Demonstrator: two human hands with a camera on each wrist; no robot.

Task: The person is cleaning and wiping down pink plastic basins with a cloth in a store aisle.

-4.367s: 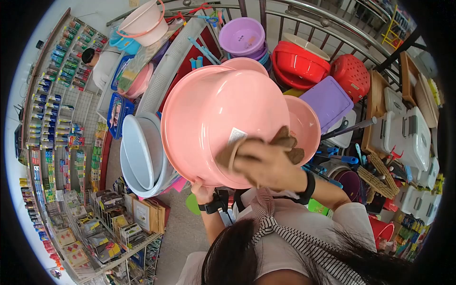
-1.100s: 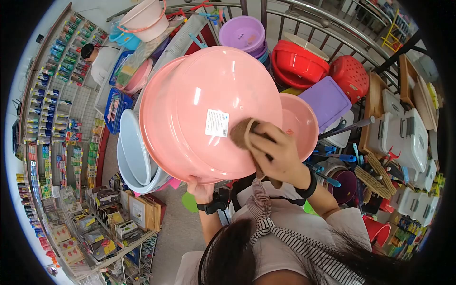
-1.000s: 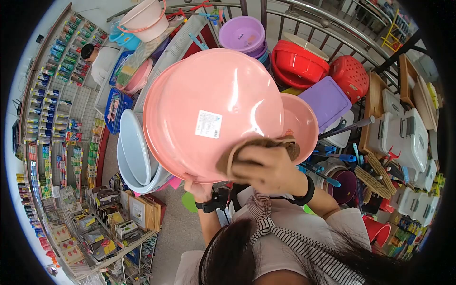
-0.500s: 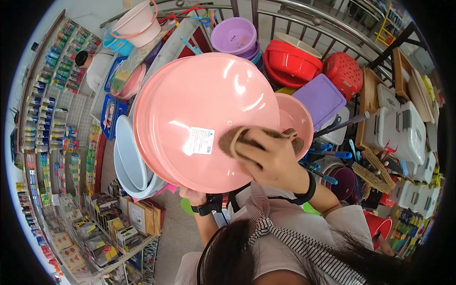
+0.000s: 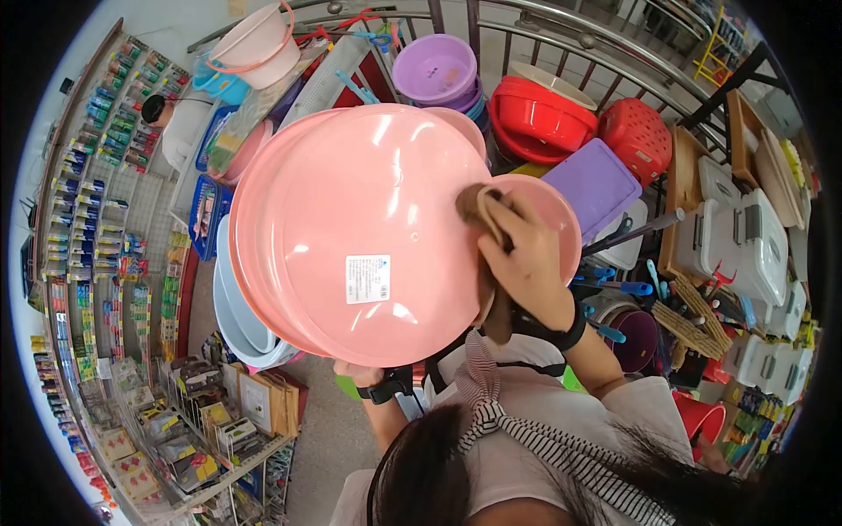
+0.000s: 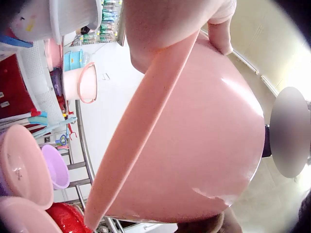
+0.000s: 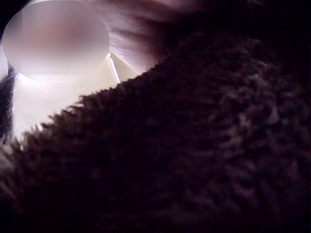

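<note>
A large pink plastic basin (image 5: pixel 368 210) is held up with its outer bottom facing me, a white label (image 5: pixel 367 278) stuck on it. My left hand (image 5: pixel 358 374) grips the rim at the lower edge; in the left wrist view the left hand (image 6: pixel 175 24) is at the rim, the thumb over the outer wall. My right hand (image 5: pixel 531 272) holds a brown cloth (image 5: pixel 478 203) against the right side of the bottom, with part of it hanging below the palm. Fuzzy dark cloth (image 7: pixel 204 141) fills most of the right wrist view.
Pale blue tubs (image 5: pixel 239 307) stand at the left, below a blue basket (image 5: pixel 208 219). Behind are stacked purple basins (image 5: pixel 436 70), red basins (image 5: pixel 544 114) and a purple lid (image 5: pixel 595 186). Lidded bins (image 5: pixel 741 241) line the right, and goods racks (image 5: pixel 114 193) the left.
My right hand has rubbed the cloth across the basin's bottom and is now farther up and right. The basin has shifted left and turned its bottom more towards me.
</note>
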